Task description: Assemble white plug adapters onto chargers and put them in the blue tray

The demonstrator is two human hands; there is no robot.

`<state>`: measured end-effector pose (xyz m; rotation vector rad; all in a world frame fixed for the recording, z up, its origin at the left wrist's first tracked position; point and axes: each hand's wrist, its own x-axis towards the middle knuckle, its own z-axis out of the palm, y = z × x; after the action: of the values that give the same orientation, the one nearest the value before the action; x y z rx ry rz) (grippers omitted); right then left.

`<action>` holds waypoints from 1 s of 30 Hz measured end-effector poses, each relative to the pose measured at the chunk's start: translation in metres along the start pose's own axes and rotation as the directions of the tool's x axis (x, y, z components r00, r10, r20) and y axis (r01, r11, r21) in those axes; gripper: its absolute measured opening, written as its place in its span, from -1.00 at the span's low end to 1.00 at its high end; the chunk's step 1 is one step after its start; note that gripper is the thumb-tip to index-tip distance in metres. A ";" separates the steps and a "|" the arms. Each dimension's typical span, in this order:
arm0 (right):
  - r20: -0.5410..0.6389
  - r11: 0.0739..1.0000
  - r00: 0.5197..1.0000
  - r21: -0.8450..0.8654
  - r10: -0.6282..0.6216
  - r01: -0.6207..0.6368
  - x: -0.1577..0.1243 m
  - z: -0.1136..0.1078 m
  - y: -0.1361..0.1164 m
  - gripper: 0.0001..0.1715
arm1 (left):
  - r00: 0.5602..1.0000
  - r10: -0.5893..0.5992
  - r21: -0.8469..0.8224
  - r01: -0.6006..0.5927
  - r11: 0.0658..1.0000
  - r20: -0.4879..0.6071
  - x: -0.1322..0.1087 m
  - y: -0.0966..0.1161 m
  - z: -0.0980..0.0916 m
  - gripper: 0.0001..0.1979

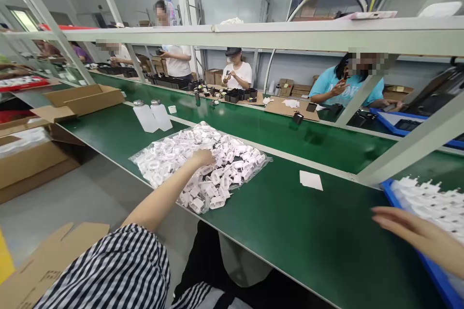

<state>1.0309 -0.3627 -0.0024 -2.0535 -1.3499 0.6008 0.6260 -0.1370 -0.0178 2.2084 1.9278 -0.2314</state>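
Note:
My left hand [203,157] reaches into a pile of small white plastic parts [197,161] spread on clear plastic on the green bench [290,222]. Its fingers are curled down among the parts, and what they hold is hidden. My right hand [416,234] hovers at the right, fingers stretched out flat and holding nothing, next to a blue tray [433,268] filled with more white parts [435,200]. A striped sleeve covers my left upper arm.
Two white bottles [152,115] and a white paper slip [311,180] lie on the bench. Cardboard boxes [85,98] sit at the left. A metal shelf frame [409,147] crosses overhead. Several people work across the green conveyor [253,125].

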 end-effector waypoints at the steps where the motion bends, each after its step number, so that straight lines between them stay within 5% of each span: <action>1: 0.135 0.999 0.990 -0.010 0.041 -0.040 0.000 0.017 -0.019 -0.73 | 0.998 0.028 -0.013 -0.028 1.000 -0.048 0.000 0.000 0.000 -0.67; 4: 0.373 0.994 0.922 0.070 -0.105 0.085 0.011 0.082 -0.070 -0.70 | 0.977 0.139 -0.068 -0.152 0.986 -0.163 0.003 0.007 0.002 -0.58; 6: 0.450 0.979 0.870 0.114 -0.200 0.167 0.023 0.123 -0.092 -0.70 | 0.964 0.220 -0.113 -0.237 0.965 -0.147 0.008 0.015 0.004 -0.57; 10: 0.441 0.951 0.844 0.106 -0.305 0.289 0.043 0.171 -0.101 -0.76 | 0.969 0.246 -0.204 -0.245 0.948 -0.019 0.029 0.027 0.008 -0.22; 12: 0.394 0.943 0.857 0.137 -0.333 0.304 0.048 0.177 -0.094 -0.77 | 0.974 0.227 -0.262 -0.220 0.940 -0.003 0.043 0.030 0.008 -0.11; 17: 0.234 0.930 0.910 0.219 -0.343 0.295 0.045 0.177 -0.073 -0.74 | 0.980 0.163 -0.355 -0.194 0.914 -0.115 0.082 0.032 0.003 -0.52; 21: 0.232 0.917 0.887 0.129 -0.398 0.378 0.041 0.178 -0.072 -0.75 | 0.987 0.061 -0.410 -0.118 0.905 -0.149 0.102 0.031 0.001 -0.55; 30: 0.212 0.898 0.874 0.159 -0.437 0.411 0.043 0.178 -0.073 -0.77 | 0.989 0.130 -0.486 -0.081 0.870 0.068 0.092 0.015 -0.010 -0.40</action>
<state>0.8827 -0.2593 -0.0806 -1.5564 -1.8026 0.7224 0.6533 -0.0480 -0.0301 1.9156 1.5878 0.1455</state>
